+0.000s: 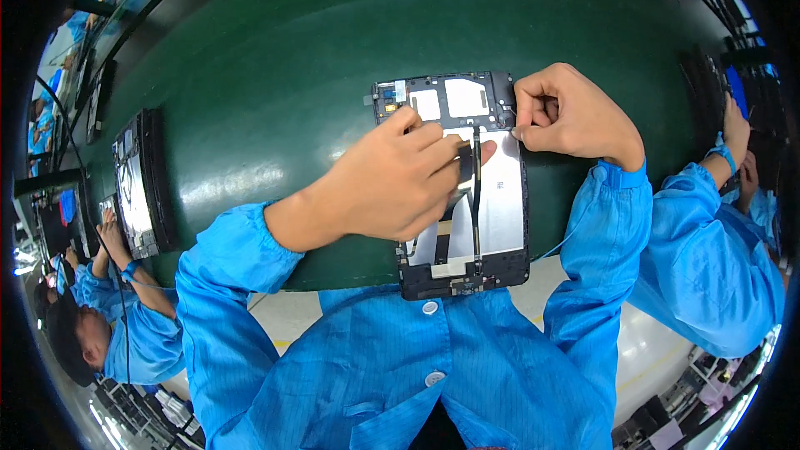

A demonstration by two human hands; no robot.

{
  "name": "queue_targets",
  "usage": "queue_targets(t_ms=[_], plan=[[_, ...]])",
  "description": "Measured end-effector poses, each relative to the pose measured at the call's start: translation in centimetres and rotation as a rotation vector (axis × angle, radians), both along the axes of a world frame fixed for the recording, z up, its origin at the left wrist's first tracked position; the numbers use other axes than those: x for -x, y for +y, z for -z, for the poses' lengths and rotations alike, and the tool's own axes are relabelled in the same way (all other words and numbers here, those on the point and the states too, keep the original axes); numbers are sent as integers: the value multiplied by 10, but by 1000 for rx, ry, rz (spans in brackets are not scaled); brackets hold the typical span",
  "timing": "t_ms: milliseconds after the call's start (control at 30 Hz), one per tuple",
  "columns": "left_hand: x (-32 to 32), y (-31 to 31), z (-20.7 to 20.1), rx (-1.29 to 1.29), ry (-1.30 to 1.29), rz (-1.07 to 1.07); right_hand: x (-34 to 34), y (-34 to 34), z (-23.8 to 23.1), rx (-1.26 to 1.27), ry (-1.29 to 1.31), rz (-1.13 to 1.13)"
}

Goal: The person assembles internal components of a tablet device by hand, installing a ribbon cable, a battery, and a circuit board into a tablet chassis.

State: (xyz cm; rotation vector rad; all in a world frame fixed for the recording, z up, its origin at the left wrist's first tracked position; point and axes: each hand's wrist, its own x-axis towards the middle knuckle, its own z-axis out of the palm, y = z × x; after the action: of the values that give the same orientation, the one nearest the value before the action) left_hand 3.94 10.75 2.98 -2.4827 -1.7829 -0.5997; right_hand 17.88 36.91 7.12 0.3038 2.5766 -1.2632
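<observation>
Green table (pixel 275 75), opened-up tablet (pixel 504 192) right at its near edge. Left hand (pixel 392 175) is curled over the tablet's middle, right hand (pixel 575 112) has thumb and finger bunched by its upper right edge; honestly can't tell if either's gripping anything.

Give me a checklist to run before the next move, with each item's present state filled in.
1. Open flat device face up with inner parts exposed: ok.
2. Device wholly on the green table: not ok; its lower end appears to project past the near edge.
3. Left hand clear of the device: not ok; it reaches across the middle.
4. Right hand, at the upper right edge, gripping a part: cannot tell.
5. Second device, at left, apart from this one: ok.
</observation>
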Motion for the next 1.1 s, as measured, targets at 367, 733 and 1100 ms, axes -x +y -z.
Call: queue_targets(t_ms=[367,733,1100], plan=[[-9,7,-7,36,81,-114,1,2,3,-17,47,-4],[-8,17,0,-5,-2,-153,2,-3,-2,-5,-1,16],[-17,27,4,-13,-183,-164,2,3,5,38,76,27]])
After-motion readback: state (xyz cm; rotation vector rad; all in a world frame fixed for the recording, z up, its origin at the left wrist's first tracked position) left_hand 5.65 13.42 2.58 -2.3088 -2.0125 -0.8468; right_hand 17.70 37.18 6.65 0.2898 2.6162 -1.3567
